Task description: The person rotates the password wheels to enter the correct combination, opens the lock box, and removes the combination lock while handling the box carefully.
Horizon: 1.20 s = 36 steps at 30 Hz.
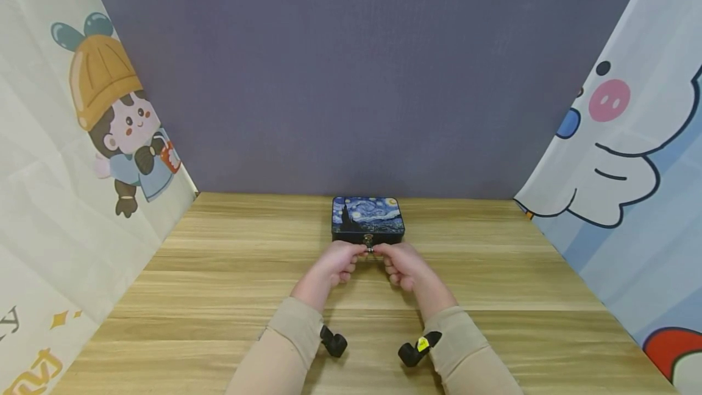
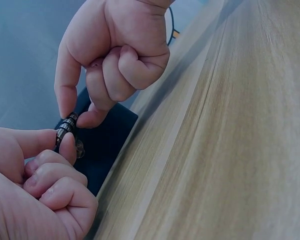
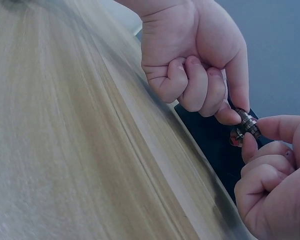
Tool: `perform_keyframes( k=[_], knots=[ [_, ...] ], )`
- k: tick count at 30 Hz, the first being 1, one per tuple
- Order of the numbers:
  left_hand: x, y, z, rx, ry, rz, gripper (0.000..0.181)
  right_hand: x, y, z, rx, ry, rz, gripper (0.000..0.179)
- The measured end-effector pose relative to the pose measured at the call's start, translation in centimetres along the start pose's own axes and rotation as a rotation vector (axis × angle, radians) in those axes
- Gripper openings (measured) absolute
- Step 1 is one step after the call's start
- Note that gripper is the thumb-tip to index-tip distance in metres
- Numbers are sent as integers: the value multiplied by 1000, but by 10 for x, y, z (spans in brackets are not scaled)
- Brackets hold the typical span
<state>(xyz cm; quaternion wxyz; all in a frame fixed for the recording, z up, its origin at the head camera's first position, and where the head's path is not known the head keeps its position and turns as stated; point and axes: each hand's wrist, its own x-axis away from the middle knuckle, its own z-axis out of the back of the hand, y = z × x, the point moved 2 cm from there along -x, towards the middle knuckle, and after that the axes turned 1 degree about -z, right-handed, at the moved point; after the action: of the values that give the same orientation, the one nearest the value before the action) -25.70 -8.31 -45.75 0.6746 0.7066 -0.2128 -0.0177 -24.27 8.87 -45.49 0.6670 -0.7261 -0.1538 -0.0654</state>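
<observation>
A dark tin box [image 1: 367, 217] with a starry night painting on its lid stands at the back of the wooden table, lid down. At its front is a brass-coloured latch [image 1: 368, 239], and a small combination padlock [image 2: 66, 127] with ridged number dials is at that latch. My left hand [image 1: 343, 259] pinches one end of the padlock between thumb and index finger, other fingers curled in. From the opposite side, my right hand [image 1: 404, 265] pinches the other end the same way. The fingertips cover parts of the padlock [image 3: 248, 121].
A grey-blue wall [image 1: 356, 78] rises right behind the box. Printed cloths hang at both sides, a cartoon child [image 1: 128, 120] on the left one and a white cartoon animal [image 1: 631, 139] on the right. Black wrist cameras [image 1: 333, 341] sit under both sleeves, above the wooden table [image 1: 219, 297].
</observation>
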Motion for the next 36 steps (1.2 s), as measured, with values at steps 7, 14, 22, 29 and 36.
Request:
perform_keyframes(
  k=[7, 14, 22, 29, 36],
  knots=[
    [-1, -1, 0, -6, 2, 1, 34, 0, 0, 0, 0, 1, -14, 22],
    [-2, -1, 1, -7, 3, 6, 32, 0, 1, 1, 15, -1, -11, 25],
    [-2, -2, 1, -7, 3, 8, 32, -1, 2, 1, 32, 11, -13, 27],
    [-2, -1, 1, -5, 6, 3, 32, -1, 2, 1, 39, 12, -14, 27],
    [-1, 0, 0, -2, 3, -2, 33, -1, 1, 1, 39, 12, -19, 27]
  ],
)
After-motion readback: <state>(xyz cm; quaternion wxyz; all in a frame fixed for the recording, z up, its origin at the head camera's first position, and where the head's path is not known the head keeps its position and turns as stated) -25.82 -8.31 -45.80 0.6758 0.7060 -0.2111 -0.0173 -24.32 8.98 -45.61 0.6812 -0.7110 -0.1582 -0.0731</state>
